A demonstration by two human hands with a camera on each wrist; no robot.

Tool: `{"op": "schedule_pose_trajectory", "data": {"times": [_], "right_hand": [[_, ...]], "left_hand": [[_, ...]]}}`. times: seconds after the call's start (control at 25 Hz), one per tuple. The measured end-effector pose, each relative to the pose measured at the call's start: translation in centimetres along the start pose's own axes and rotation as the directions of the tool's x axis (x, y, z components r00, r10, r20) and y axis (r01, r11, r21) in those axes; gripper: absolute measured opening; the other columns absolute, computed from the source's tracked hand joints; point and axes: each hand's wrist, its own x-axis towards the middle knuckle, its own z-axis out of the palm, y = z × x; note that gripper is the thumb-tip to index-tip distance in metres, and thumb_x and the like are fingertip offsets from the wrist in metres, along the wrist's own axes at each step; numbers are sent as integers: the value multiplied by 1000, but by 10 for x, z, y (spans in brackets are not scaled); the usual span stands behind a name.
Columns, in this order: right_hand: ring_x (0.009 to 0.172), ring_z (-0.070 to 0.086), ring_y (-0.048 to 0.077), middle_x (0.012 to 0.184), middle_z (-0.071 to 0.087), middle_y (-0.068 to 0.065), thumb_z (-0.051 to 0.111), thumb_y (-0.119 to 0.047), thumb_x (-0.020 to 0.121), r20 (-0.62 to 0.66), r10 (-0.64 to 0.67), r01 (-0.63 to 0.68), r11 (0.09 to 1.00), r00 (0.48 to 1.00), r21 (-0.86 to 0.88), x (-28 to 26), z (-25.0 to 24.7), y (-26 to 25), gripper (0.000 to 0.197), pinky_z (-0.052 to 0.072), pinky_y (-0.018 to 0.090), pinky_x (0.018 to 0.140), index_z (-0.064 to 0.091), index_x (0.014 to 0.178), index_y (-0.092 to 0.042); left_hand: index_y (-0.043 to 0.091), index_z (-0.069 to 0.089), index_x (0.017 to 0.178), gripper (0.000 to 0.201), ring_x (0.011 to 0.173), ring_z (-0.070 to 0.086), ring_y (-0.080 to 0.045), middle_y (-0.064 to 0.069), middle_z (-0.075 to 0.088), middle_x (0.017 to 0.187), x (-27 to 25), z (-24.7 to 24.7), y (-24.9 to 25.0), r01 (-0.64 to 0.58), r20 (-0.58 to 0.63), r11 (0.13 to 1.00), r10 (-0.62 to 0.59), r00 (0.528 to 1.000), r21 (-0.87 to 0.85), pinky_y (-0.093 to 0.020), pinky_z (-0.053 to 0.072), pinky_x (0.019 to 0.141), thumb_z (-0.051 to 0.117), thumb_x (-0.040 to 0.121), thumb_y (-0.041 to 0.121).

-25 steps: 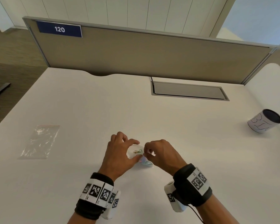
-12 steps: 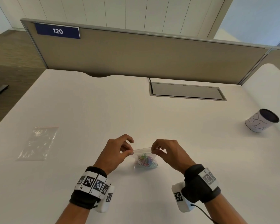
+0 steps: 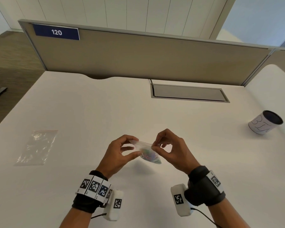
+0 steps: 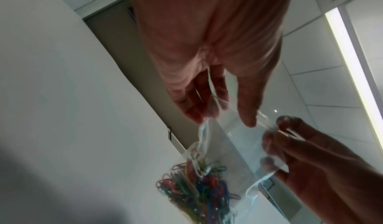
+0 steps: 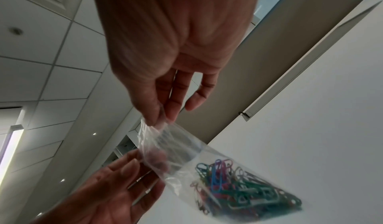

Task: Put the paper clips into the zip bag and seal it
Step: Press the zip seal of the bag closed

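A small clear zip bag (image 3: pixel 146 148) hangs in the air above the white desk (image 3: pixel 89 112), held between both hands. Coloured paper clips (image 3: pixel 150 157) are bunched in its bottom, seen also as paper clips (image 4: pixel 194 188) and paper clips (image 5: pixel 238 185) in the wrist views. My left hand (image 3: pixel 132 143) pinches the bag's top left corner between thumb and fingers. My right hand (image 3: pixel 155 144) pinches the top right corner. The zip bag (image 4: pixel 232 139) is stretched between the two pinches, and whether its top strip is sealed I cannot tell.
A second empty clear zip bag (image 3: pixel 37 147) lies flat on the desk at the left. A white cup (image 3: pixel 265 121) with a dark inside lies tilted at the far right. A grey cable hatch (image 3: pixel 187 92) is set in the desk before the beige partition (image 3: pixel 138 58).
The bag rose off the desk. A second ago both hands were bunched over it low on the desk; they then spread to its top corners and lifted it.
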Motion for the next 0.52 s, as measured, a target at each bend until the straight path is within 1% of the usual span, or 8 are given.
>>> {"op": "schedule_pose_trajectory", "data": {"times": [0.08, 0.12, 0.2, 0.28, 0.36, 0.44, 0.52], "right_hand": [[79, 67, 14, 82, 72, -4, 71, -12, 82, -7, 13, -13, 1000, 1000, 20, 1, -3, 0, 18, 54, 30, 75, 57, 90, -17], [79, 68, 15, 81, 72, -3, 72, -11, 81, -18, 31, -30, 998, 999, 54, 2, -5, 1, 18, 56, 30, 75, 57, 90, -17], [78, 70, 16, 81, 74, 2, 74, -10, 80, -42, 107, -98, 980, 993, 173, 2, -6, 5, 21, 58, 30, 76, 58, 92, -15], [75, 71, 20, 80, 75, 10, 76, -8, 77, -58, 207, -174, 920, 977, 351, 2, -5, 8, 25, 58, 30, 76, 59, 95, -10], [73, 69, 24, 77, 75, 14, 78, -4, 75, -73, 275, -204, 844, 959, 496, 1, -2, 10, 30, 56, 32, 73, 58, 97, -4], [72, 67, 26, 75, 74, 15, 79, -3, 70, -82, 317, -211, 780, 945, 588, 1, 1, 11, 36, 54, 35, 72, 56, 98, -1], [71, 66, 27, 73, 73, 16, 79, -6, 67, -73, 335, -214, 741, 940, 637, 1, 2, 11, 38, 55, 36, 73, 54, 96, -3]], "left_hand": [[15, 69, 95, 20, 93, 69, -14, -2, 73, 97, 3, 3, -1, 39, -36, 999, -40, 999, -27, -28, 57, 85, 77, 78, 12], [15, 71, 91, 15, 90, 69, -12, -2, 74, 92, 4, 4, -1, 55, -59, 997, -58, 997, -54, -29, 57, 83, 77, 78, 12], [13, 72, 87, 9, 85, 68, -11, 0, 74, 85, 5, 6, 1, 69, -69, 989, -78, 995, -131, -26, 54, 78, 75, 79, 10], [9, 72, 88, 8, 82, 67, -12, 2, 73, 81, 5, 7, 3, 69, -63, 978, -83, 995, -195, -24, 53, 76, 73, 80, 7], [5, 72, 89, 8, 76, 66, -11, 5, 72, 77, 4, 8, 5, 67, -69, 968, -86, 994, -243, -23, 52, 73, 71, 82, 5], [2, 70, 90, 7, 71, 64, -10, 5, 71, 74, 4, 9, 6, 67, -75, 956, -92, 993, -285, -24, 52, 71, 69, 82, 2], [-1, 70, 90, 8, 68, 63, -10, 4, 70, 72, 3, 8, 7, 67, -82, 953, -95, 992, -297, -28, 52, 72, 69, 82, 1]]}}
